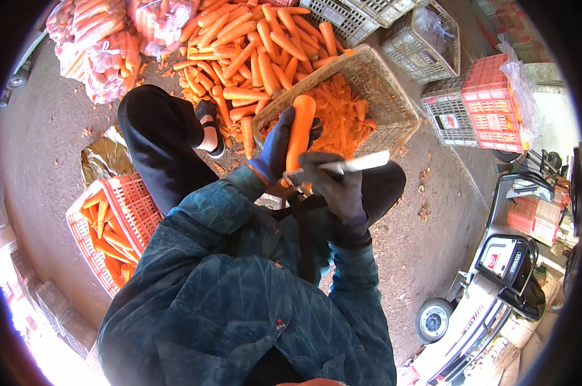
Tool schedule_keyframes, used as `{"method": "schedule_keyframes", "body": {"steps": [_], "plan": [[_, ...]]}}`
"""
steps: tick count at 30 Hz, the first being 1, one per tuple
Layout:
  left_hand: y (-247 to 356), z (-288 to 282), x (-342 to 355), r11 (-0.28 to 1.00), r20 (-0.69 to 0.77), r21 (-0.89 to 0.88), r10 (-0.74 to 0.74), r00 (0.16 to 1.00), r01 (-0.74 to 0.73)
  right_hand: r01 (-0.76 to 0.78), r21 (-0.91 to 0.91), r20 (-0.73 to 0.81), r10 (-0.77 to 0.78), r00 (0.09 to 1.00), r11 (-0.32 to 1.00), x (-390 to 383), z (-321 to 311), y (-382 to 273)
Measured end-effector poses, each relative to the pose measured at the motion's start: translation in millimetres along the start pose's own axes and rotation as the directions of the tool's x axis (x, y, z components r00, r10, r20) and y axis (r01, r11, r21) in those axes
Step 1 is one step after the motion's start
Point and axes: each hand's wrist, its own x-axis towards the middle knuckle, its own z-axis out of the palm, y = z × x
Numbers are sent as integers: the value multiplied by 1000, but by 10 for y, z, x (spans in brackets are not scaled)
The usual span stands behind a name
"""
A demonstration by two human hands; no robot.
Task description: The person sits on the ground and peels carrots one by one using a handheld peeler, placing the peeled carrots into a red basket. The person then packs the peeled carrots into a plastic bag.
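My left hand, in a blue glove, is closed round a large orange carrot that stands nearly upright in the picture. My right hand, in a dark grey glove, grips a peeler with a pale handle sticking out to the right. The peeler's metal end lies against the carrot's near end, partly hidden by my fingers. Just beyond both hands, a dirty plastic crate holds a heap of orange carrot peelings.
Loose carrots are piled ahead, beside bagged carrots at far left. A red crate of carrots stands by my left leg. Stacked crates line the right. A wheeled white vehicle stands near right.
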Motion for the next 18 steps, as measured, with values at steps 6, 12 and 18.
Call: {"method": "schedule_keyframes", "body": {"steps": [6,12,18], "plan": [[-53,121,-216,983,-110,182,-15,994,35,-133,97,1,134,991,986,399,-173,118],[-100,52,-551,954,-35,255,-153,988,157,-2,-165,-226,-36,974,986,1256,-926,643],[122,237,-667,995,211,-84,-35,977,53,-156,-392,-586,-115,802,907,1203,-1693,858]]}}
